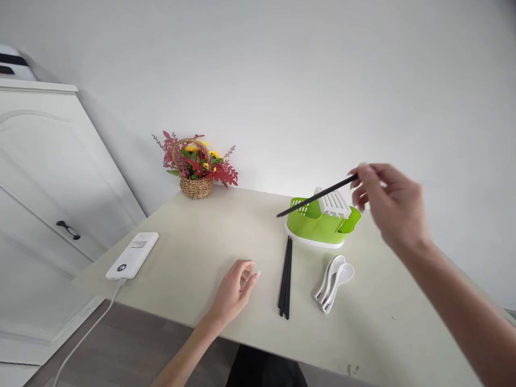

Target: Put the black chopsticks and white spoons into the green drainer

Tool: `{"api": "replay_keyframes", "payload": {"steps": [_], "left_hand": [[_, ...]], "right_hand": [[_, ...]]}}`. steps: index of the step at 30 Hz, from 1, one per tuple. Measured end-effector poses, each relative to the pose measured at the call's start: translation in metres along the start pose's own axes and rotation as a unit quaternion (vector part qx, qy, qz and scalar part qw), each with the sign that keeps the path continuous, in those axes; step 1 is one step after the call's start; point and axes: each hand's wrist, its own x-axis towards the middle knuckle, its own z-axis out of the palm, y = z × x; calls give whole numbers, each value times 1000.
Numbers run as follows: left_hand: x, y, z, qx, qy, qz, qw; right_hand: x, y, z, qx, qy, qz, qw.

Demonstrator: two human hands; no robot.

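Note:
Pinched by one end in my right hand (391, 201) is a black chopstick (318, 196), held slantwise in the air with its free end down to the left. It passes in front of a green utensil holder (318, 228) with a white slatted part on top and a white base. More black chopsticks (285, 279) lie in a bundle on the table, between my left hand and some white spoons (341, 274) with patterned handle ends. My left hand (237, 285) rests near the table's front, fingers loosely curled and apart, with nothing in it.
A wicker basket of artificial flowers (196, 187) stands at the back left of the pale table (189, 242). At the left edge lies a white power bank (135, 255) with a cable (91, 336) hanging down. A white cabinet (44, 177) stands to the left, the wall behind.

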Motion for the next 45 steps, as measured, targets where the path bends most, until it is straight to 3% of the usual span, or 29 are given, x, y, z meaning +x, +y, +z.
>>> {"api": "replay_keyframes", "payload": {"steps": [3,6,11,18,26,32,37,45], "left_hand": [[2,2,0,10,-27,-4,1000],[3,5,-2,5,-41,2,999],[4,6,-4,8,-57,4,998],[5,7,-3,-2,-71,-10,997],[9,8,-2,-5,-81,-13,997],[10,9,-2,4,-78,-9,997],[10,12,-1,19,-68,7,997],[9,12,-1,29,-65,18,997]], "right_hand": [[39,9,-8,-74,38,-46,995],[71,26,-6,-156,21,-42,987],[106,70,13,-232,-86,33,968],[127,127,44,-247,-224,76,940],[138,145,55,-317,-252,77,911],[122,157,30,-349,-267,27,898],[97,159,8,-353,-343,67,868],[76,155,4,-345,-341,83,870]]}}
